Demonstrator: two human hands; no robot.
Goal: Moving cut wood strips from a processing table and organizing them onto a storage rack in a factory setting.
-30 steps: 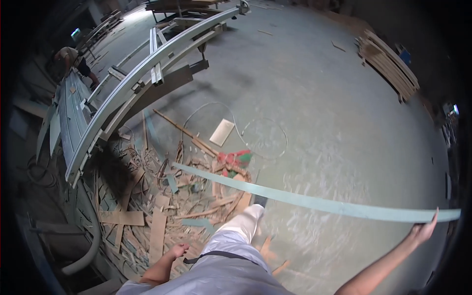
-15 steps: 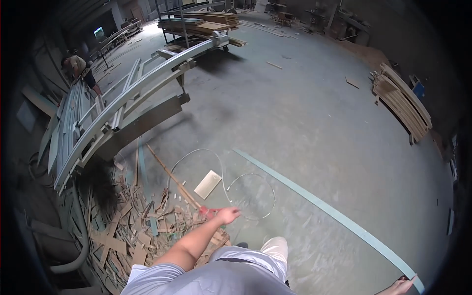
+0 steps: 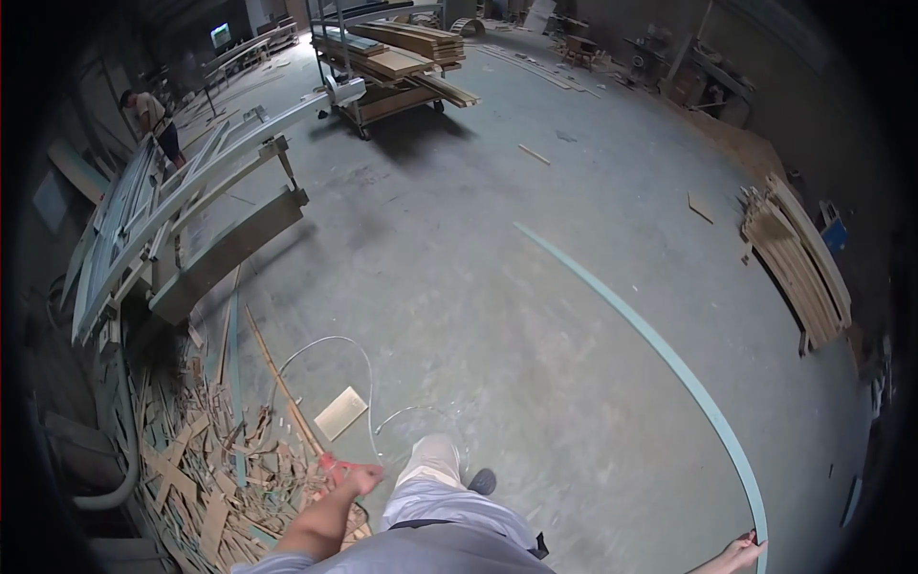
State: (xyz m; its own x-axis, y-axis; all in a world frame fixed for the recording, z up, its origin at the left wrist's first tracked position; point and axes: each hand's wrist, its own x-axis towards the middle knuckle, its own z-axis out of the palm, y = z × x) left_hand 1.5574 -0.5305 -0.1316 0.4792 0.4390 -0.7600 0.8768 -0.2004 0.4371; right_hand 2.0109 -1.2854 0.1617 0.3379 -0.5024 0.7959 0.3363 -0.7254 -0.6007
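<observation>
My right hand (image 3: pixel 741 552) is closed around the near end of a long, thin pale blue-green strip (image 3: pixel 666 352) at the lower right. The strip reaches away across the floor and looks bowed through the lens. My left hand (image 3: pixel 361 478) is held out low on the left, its fingers curled, and nothing shows in them. Just beyond it in the picture is a red thing (image 3: pixel 333 466), partly covered by the hand, at the lower end of a long wooden stick (image 3: pixel 277 376). A pale rectangular board (image 3: pixel 341 413) lies close by on the floor.
Wood scraps (image 3: pixel 206 469) are heaped at the lower left. A thin pale hose (image 3: pixel 359 346) curls over the floor. Left stands a long metal-framed machine (image 3: pixel 229 251), with a person (image 3: pixel 151 120) bending behind it. A loaded timber cart (image 3: pixel 397 100) is ahead; stacked boards (image 3: pixel 794 258) stand right.
My view has shifted forward and to the right, so the machine and scraps sit further left. My right hand still grips the strip, which has come along. The left hand appears lower and further left.
</observation>
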